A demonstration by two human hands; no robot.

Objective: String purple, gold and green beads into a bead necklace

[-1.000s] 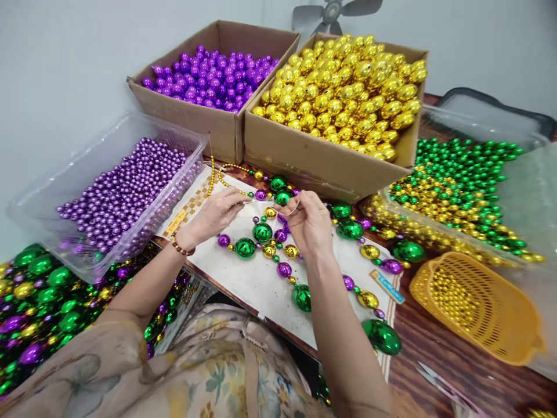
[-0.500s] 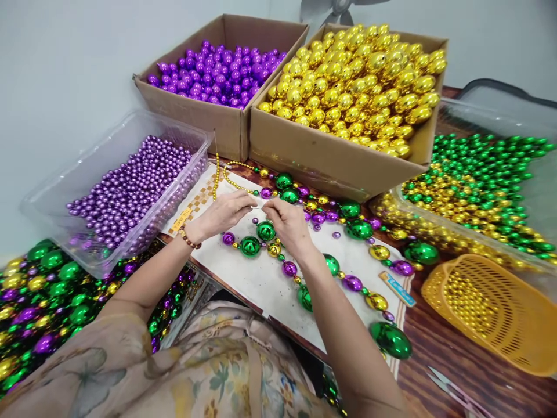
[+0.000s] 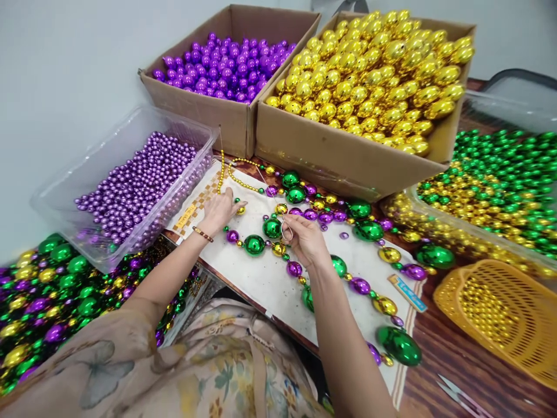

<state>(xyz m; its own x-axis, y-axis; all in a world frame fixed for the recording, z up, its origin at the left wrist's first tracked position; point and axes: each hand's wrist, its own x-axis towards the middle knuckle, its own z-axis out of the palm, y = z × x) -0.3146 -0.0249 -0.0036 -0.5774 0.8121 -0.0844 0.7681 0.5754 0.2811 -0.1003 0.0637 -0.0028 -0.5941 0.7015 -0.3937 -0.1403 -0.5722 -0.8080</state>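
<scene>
My right hand (image 3: 307, 239) is closed in a pinch on a thin pale string (image 3: 286, 237), which makes a small loop at the fingertips. Just left of it, a large green bead (image 3: 272, 228) is part of a bead strand lying on the white cloth (image 3: 261, 296). My left hand (image 3: 219, 210), with a beaded bracelet at the wrist, is held over the cloth with fingers apart and nothing visible in them. Beside its fingertips are a small gold bead (image 3: 241, 211) and a strand of little gold beads (image 3: 243, 184).
Behind the cloth stand cardboard boxes of purple balls (image 3: 226, 67) and gold oval beads (image 3: 361, 75). Clear tubs hold small purple beads (image 3: 139, 180) and green-gold beads (image 3: 487, 174). To the right are a yellow basket (image 3: 526, 331) and scissors (image 3: 461, 395).
The hands, close together before, have moved apart. My left hand has gone left and its fingers have spread. A string loop now shows at my right fingertips. The view has shifted slightly.
</scene>
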